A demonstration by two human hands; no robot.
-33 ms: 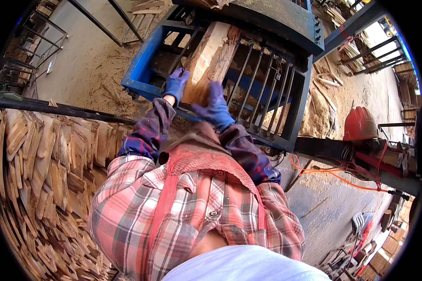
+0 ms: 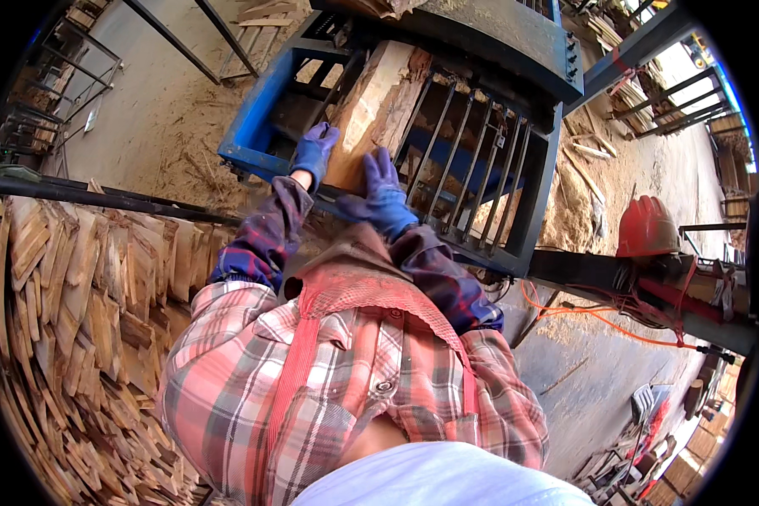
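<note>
A thick piece of timber [image 2: 371, 110], pale on top with rough brown bark-like patches, lies lengthwise on the roller bed of a blue machine [image 2: 253, 139]. Its far end reaches under the machine's hood. My left hand [image 2: 315, 152], in a blue-purple glove, rests against the timber's left edge near its close end, fingers stretched along it. At the near end, toward the right side, is my gloved right hand [image 2: 384, 201], fingers extended and thumb apart. Its fingertips touch the wood.
Metal rollers [image 2: 472, 160] run to the right of the timber. Stacked wood strips [image 2: 76, 295] fill the left side. A red hard hat [image 2: 647, 226] sits on a dark beam at right, with an orange cord [image 2: 603, 314] below. Sawdust covers the floor.
My right hand has shifted slightly down and left, and its fingers, blurred before, now show clearly spread at the timber. The left hand and timber look nearly unchanged.
</note>
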